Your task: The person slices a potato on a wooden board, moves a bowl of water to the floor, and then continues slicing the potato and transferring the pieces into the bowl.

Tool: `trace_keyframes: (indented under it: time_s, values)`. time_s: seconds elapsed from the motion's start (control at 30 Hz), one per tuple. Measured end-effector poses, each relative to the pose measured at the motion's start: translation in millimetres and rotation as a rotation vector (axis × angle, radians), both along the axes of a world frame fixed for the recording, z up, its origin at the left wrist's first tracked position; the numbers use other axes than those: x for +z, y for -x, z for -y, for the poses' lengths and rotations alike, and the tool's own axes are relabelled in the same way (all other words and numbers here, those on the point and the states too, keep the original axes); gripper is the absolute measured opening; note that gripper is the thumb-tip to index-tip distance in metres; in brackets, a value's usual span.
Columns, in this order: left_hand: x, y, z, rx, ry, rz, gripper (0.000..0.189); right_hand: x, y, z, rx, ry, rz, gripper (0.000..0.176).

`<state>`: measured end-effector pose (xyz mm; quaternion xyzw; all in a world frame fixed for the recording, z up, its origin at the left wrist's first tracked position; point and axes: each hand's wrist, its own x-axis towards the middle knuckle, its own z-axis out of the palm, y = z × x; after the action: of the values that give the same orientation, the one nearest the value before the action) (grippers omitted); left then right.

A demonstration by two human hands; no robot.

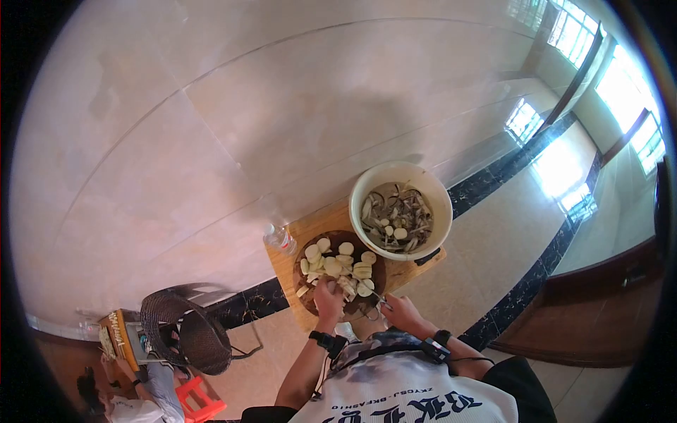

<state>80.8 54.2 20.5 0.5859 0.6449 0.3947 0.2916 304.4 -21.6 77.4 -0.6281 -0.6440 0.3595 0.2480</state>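
Observation:
My right hand [402,314] is closed around the handle of a knife [379,299], whose blade points in over the near right side of a round dark chopping board [309,243]. My left hand [328,302] rests at the board's near edge, fingers bent against a pale vegetable piece [346,285] beside the blade; the fingertips are partly hidden. Thick, pale round vegetable slices [333,266] lie heaped over the board. Their exact kind is hard to tell.
Under the board is a wooden table [283,271] with a clear plastic bottle [281,240]. A large white tub [446,211] holds cut strips and pale slices. At lower left, another person [134,402] works near a dark woven basket [201,345] and a red stool [197,402].

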Motion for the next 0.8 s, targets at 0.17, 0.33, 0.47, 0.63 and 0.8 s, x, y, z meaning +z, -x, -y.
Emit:
trace_keyframes:
  time_s: [0.17,0.33,0.47,0.63,0.8]
  values:
    - [-14.8,52.3,23.5,0.224,0.147,-0.110,0.024,-6.7,5.2,-1.1,0.024,0.048,0.024,0.026]
    - [-42.0,77.2,40.7,0.194,0.415,-0.110,0.032,-2.9,11.0,-6.0,0.106,0.122,0.023,0.027]
    - [-101.3,75.2,38.5,0.237,0.416,0.020,0.034,3.5,14.7,-7.8,0.151,0.199,0.029,0.028]
    - [-82.0,59.4,27.7,0.249,0.378,-0.101,0.035,-3.8,15.3,-4.8,0.131,0.089,0.054,0.027]
    - [-54.5,54.2,26.2,0.229,0.342,0.009,0.034,-12.5,12.4,-3.3,0.125,0.095,0.019,0.026]
